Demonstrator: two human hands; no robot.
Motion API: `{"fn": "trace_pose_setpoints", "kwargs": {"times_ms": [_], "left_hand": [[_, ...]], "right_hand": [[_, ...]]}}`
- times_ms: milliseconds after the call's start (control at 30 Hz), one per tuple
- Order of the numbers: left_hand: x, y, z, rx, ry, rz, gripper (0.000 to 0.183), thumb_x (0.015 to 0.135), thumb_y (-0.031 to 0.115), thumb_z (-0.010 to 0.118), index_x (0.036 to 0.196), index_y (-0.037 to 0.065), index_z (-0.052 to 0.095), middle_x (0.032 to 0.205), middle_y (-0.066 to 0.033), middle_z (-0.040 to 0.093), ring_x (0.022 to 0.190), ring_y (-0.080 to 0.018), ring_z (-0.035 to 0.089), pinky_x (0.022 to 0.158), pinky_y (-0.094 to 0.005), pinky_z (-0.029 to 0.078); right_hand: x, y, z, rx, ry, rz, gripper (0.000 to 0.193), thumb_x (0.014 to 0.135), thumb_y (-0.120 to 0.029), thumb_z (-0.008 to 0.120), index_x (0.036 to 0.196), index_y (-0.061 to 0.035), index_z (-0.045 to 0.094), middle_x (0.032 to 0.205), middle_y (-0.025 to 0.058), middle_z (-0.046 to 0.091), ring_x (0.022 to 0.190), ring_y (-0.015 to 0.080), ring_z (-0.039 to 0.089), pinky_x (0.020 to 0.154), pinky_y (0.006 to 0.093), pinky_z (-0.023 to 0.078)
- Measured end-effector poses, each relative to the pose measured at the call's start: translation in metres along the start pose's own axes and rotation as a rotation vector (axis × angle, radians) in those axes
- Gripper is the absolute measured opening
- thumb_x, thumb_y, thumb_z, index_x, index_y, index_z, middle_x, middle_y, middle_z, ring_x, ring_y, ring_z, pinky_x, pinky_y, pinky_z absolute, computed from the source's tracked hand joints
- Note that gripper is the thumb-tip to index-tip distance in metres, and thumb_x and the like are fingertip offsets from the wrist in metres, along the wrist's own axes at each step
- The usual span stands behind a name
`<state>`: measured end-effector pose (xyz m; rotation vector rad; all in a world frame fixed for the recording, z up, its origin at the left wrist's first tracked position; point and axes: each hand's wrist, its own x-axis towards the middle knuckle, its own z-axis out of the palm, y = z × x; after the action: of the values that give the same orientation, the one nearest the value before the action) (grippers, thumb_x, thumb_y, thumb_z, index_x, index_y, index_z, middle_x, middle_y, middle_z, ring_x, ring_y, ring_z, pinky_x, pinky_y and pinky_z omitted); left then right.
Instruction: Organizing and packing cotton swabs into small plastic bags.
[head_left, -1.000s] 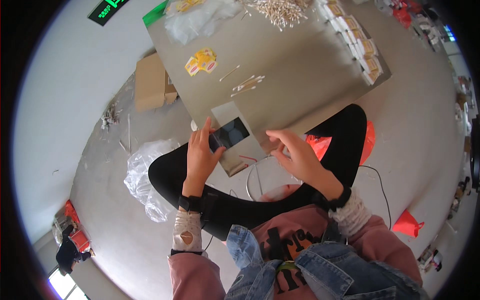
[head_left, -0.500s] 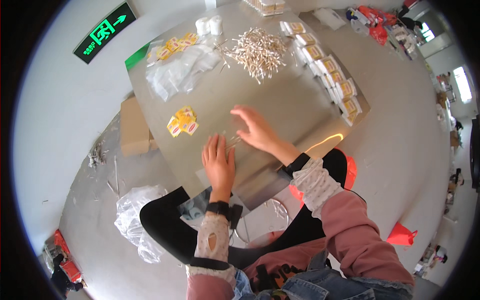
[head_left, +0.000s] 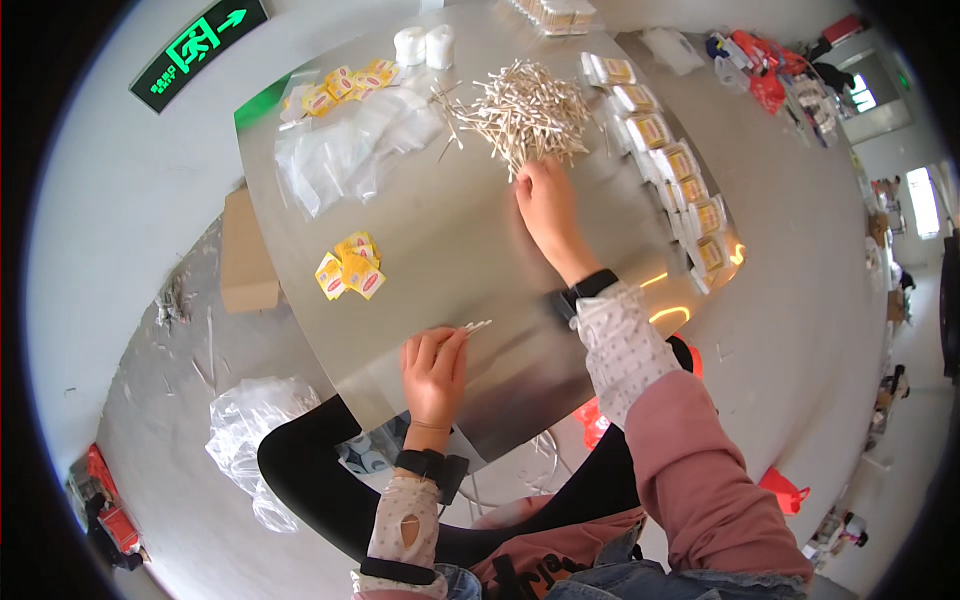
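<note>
While the left hand (head_left: 433,380) pinches a few cotton swabs (head_left: 479,327) over the shiny grey table (head_left: 450,245), probably keeping them bunched, the right hand (head_left: 549,208) is at the swab pile's (head_left: 537,108) near edge, its finger closure hard to tell.

you look through the left one of two wide fisheye cameras worn on your head, aimed down and forward over your forearms (head_left: 640,355) at your left hand (head_left: 432,378) and right hand (head_left: 550,210) and the table (head_left: 440,235). from this height, both hands and nearly all of the table fit in, upright and unmirrored. the lens bends straight edges toward its rim and takes in the wall (head_left: 100,190) at the left and the floor (head_left: 800,300) on both sides.
</note>
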<state>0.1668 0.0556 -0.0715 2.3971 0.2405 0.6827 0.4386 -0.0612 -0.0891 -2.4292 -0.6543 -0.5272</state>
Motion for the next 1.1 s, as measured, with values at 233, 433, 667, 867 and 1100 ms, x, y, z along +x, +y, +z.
{"fn": "trace_pose_setpoints", "kwargs": {"times_ms": [233, 433, 667, 867, 1100], "left_hand": [[-0.009, 0.0, -0.011, -0.056, -0.053, 0.104, 0.016, 0.078, 0.003, 0.076, 0.093, 0.007, 0.072, 0.092, -0.0038, 0.066, 0.085, -0.0248, 0.062, 0.076, -0.0377, 0.049], [-0.014, 0.0, -0.008, -0.112, -0.097, 0.133, 0.018, 0.075, 0.003, 0.077, 0.093, 0.007, 0.071, 0.092, -0.0044, 0.065, 0.085, -0.0256, 0.062, 0.076, -0.038, 0.049], [-0.019, -0.004, -0.012, -0.042, -0.03, -0.003, 0.036, 0.073, 0.008, 0.08, 0.107, 0.007, 0.068, 0.106, -0.0085, 0.063, 0.097, -0.03, 0.06, 0.084, -0.0422, 0.047], [-0.005, 0.007, -0.008, 0.052, -0.012, -0.089, 0.054, 0.077, 0.014, 0.078, 0.128, 0.009, 0.062, 0.137, -0.0158, 0.054, 0.128, -0.0369, 0.05, 0.106, -0.0497, 0.04], [-0.009, -0.002, -0.007, 0.066, -0.077, -0.062, 0.043, 0.084, 0.011, 0.071, 0.127, 0.007, 0.065, 0.138, -0.0111, 0.06, 0.136, -0.0323, 0.05, 0.112, -0.0508, 0.038]], "right_hand": [[-0.101, -0.073, -0.045, 0.301, -0.164, 0.159, 0.01, 0.08, 0.002, 0.07, 0.083, -0.0043, 0.062, 0.085, 0.0101, 0.058, 0.074, 0.027, 0.062, 0.064, 0.0359, 0.05], [-0.143, -0.115, -0.064, 0.571, -0.32, 0.207, 0.009, 0.086, 0.001, 0.069, 0.093, -0.0005, 0.064, 0.091, 0.0124, 0.059, 0.074, 0.0236, 0.064, 0.067, 0.0335, 0.052], [-0.06, -0.064, -0.053, 0.293, -0.136, -0.07, 0.034, 0.085, 0.002, 0.063, 0.117, -0.0091, 0.063, 0.115, 0.0177, 0.06, 0.111, 0.038, 0.057, 0.094, 0.0442, 0.048], [0.026, 0.005, -0.018, -0.08, -0.119, 0.031, 0.035, 0.084, -0.025, 0.079, 0.113, -0.0101, 0.066, 0.116, 0.0169, 0.06, 0.108, 0.0364, 0.058, 0.093, 0.0424, 0.048], [-0.005, -0.006, -0.004, 0.036, -0.085, 0.108, 0.018, 0.08, -0.005, 0.071, 0.096, -0.0072, 0.064, 0.1, 0.0158, 0.063, 0.101, 0.0369, 0.06, 0.085, 0.0465, 0.05]]}}
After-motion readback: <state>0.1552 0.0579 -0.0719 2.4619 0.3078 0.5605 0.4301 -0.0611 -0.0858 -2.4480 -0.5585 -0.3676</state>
